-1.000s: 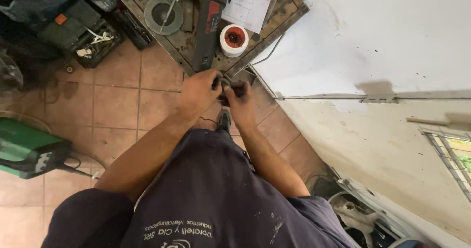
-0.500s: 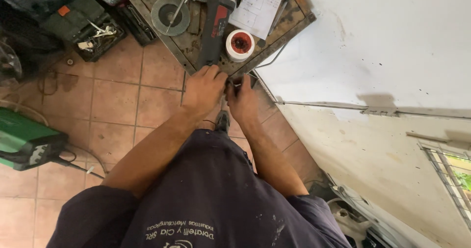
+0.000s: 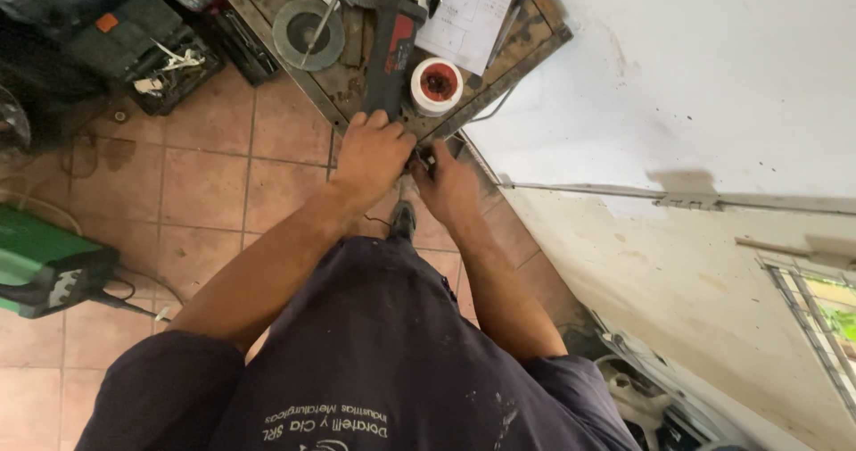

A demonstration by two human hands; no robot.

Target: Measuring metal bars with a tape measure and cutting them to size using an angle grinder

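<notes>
Rusty metal workbench (image 3: pixel 526 45) at the top — on it an angle grinder (image 3: pixel 392 45), a white tape roll (image 3: pixel 436 86) just beside it, a grey cutting disc (image 3: pixel 308 34), a paper sheet (image 3: pixel 471 9). Below, terracotta tile floor (image 3: pixel 205 183) — bearing an open toolbox (image 3: pixel 147 45) and a green machine (image 3: pixel 40 264).

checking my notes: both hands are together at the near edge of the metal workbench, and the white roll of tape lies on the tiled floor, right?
Not quite. In the head view the white roll of tape lies on the rusty metal workbench, not on the tiled floor. The left hand and right hand are together at its near edge.
</notes>
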